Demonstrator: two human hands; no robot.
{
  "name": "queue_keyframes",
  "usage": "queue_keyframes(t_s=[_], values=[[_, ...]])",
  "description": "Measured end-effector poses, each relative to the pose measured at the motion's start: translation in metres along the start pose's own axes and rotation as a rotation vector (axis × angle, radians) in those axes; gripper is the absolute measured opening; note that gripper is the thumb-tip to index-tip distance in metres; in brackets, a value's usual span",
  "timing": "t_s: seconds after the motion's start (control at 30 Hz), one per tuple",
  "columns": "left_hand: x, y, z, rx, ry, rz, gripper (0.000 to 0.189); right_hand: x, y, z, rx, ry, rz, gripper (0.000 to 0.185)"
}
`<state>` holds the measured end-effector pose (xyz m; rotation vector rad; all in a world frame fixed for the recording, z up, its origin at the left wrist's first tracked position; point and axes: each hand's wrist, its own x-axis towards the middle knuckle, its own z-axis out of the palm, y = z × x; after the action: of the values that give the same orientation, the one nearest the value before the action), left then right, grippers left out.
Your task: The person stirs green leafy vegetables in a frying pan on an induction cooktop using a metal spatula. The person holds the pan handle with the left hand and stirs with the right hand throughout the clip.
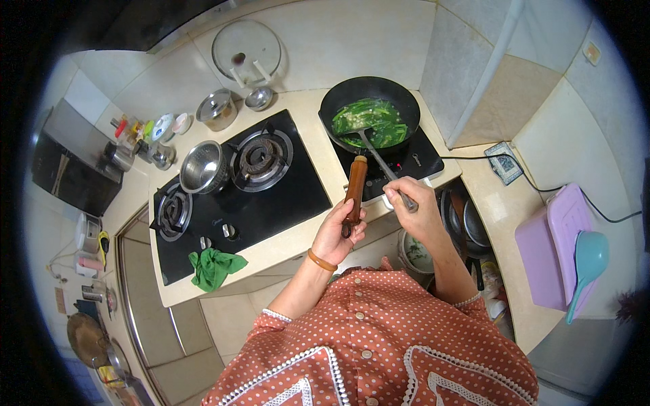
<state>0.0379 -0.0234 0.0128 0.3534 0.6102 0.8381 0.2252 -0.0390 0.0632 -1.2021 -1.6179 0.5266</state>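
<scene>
A black wok [331, 112] stands on a black induction cooker [431, 152] with a small red light lit. Chopped green leafy vegetables [373, 119] and small pale bits lie in its base, looking wet. My left hand [337, 226] is wrapped around the wok's brown wooden handle [357, 188], which points toward me. In my right hand [416, 205] is the upper shaft of a metal spatula [378, 157]. The spatula's blade rests among the vegetables, partly covered by them.
Left of the wok is a two-burner gas hob [274, 203], with a steel colander [204, 167] on it and a green cloth [216, 269] at its front edge. A lidded pot [217, 110] stands behind. A black cord [472, 157] crosses the counter toward a purple bin [543, 254] holding a turquoise ladle [591, 254].
</scene>
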Motion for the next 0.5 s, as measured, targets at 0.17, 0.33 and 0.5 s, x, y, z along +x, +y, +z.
queue_keyframes(t_s=[0.17,0.33,0.5], values=[[0.0021,-0.0014,-0.0041,-0.007,-0.011,-0.004,0.021,-0.0011,-0.0011,-0.0009,-0.049,-0.068,0.006,0.012],[0.0019,-0.0009,-0.0039,-0.007,-0.005,-0.005,0.020,-0.0024,-0.0071,-0.0025,-0.025,-0.136,0.041,0.018],[0.0010,0.0004,-0.0026,0.003,-0.010,-0.006,0.020,-0.0059,-0.0023,-0.0016,0.172,-0.204,0.195,0.022]])
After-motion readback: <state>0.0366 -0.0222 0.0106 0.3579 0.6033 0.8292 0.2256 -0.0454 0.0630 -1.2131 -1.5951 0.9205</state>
